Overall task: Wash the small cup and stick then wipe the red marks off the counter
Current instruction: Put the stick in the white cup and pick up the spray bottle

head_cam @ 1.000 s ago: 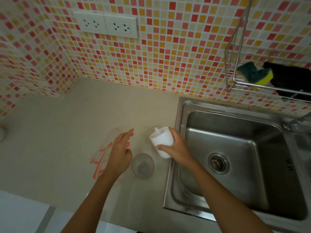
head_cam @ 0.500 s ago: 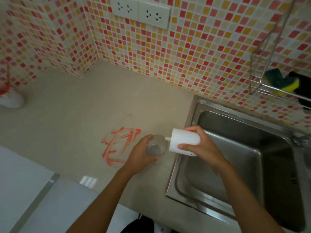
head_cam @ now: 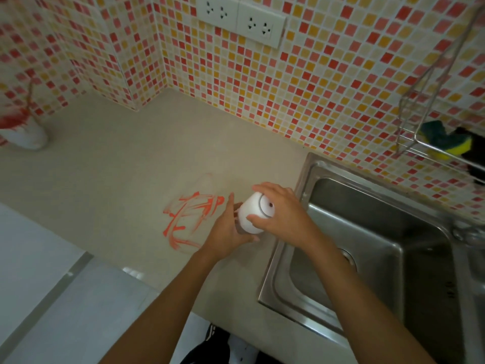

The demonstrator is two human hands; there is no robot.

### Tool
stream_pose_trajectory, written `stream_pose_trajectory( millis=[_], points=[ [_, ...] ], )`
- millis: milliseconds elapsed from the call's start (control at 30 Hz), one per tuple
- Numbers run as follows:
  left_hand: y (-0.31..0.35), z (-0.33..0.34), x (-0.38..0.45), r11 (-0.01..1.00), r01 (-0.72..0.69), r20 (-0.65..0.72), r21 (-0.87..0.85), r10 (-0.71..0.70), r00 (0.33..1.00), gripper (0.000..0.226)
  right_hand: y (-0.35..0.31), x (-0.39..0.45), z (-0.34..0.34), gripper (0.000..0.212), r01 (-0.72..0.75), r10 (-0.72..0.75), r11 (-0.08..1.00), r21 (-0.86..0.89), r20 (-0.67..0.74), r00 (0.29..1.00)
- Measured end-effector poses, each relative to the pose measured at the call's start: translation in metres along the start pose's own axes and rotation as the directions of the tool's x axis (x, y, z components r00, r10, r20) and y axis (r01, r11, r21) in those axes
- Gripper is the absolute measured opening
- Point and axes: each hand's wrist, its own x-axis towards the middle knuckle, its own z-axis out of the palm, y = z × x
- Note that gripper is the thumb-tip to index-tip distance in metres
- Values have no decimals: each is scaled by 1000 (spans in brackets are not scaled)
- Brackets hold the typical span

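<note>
Red marks (head_cam: 191, 219) are smeared on the beige counter (head_cam: 131, 185), just left of my hands. My right hand (head_cam: 284, 218) grips a white bottle (head_cam: 250, 215) turned bottom-up. My left hand (head_cam: 225, 232) is curled beneath the bottle's mouth around a small clear cup (head_cam: 237, 206), which is almost wholly hidden. At the far left, against the tiled wall, stands a small white cup (head_cam: 25, 135) smeared with red. A thin stick (head_cam: 30, 97) leans out of it, and both look blurred.
A steel sink (head_cam: 309, 172) lies right of my hands, with a tap (head_cam: 469, 233) at its right edge. A wire rack (head_cam: 409, 145) on the wall holds a green-yellow sponge (head_cam: 446, 141) and something black. Wall sockets (head_cam: 241, 19) sit above the counter.
My left hand reached to the clear cup and took hold of it. My right hand tipped the white bottle from upright to upside down over that cup. The view swung left and showed the stained white cup.
</note>
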Motion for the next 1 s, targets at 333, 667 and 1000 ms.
stream_pose_trajectory(
  millis=[333,667,1000],
  points=[
    [-6,17,0,978,-117,-129,170,140,982,85,10,4,27,78,-91,92,988,128,-3,996],
    [-3,15,-3,982,-101,-99,161,118,988,78,26,4,64,80,-138,187,909,394,-91,978],
    [14,15,-8,987,-2,5,162,2,1000,80,22,0,54,88,-222,227,878,424,41,973]
  ],
)
